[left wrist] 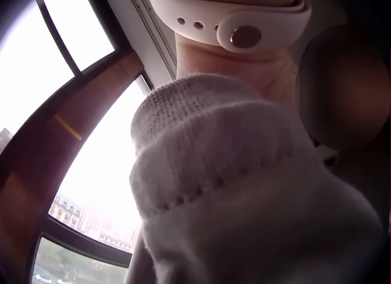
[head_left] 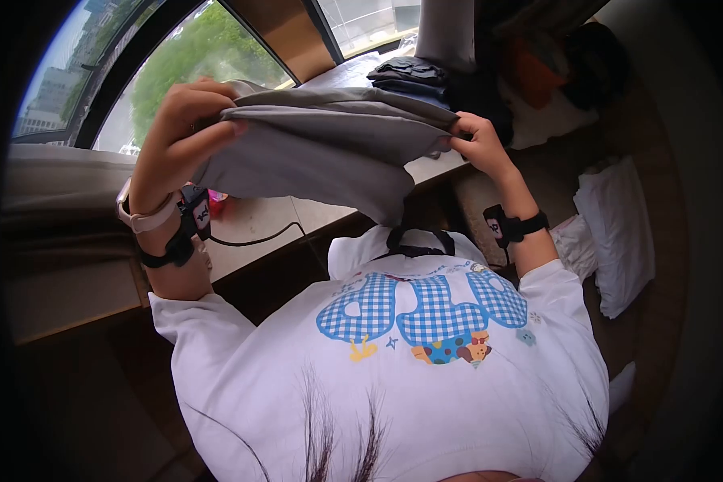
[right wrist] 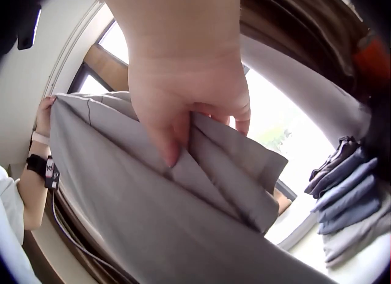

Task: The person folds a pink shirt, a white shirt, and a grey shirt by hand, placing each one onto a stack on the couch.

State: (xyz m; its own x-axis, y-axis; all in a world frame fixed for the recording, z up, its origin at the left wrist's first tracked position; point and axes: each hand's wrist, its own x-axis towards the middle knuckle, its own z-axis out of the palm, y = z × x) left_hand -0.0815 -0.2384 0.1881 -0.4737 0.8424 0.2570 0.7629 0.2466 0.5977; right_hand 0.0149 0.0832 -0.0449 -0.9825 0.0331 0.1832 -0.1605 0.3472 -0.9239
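Observation:
A grey garment (head_left: 321,136) is stretched in the air between both hands, its lower part hanging in loose folds. My left hand (head_left: 186,132) grips its top edge at one end, thumb on the near side. At the other end my right hand (head_left: 482,145) pinches it; in the right wrist view the thumb (right wrist: 166,146) presses on bunched layers. A stitched, ribbed edge of the garment (left wrist: 214,149) fills much of the left wrist view and hides the left hand there.
A stack of folded dark and blue clothes (head_left: 414,76) sits by the window on the light ledge (head_left: 257,225). A thin black cable (head_left: 265,235) runs from the left wrist. White bundles (head_left: 618,233) lie at the right, and an orange item (head_left: 530,68) is at the back right.

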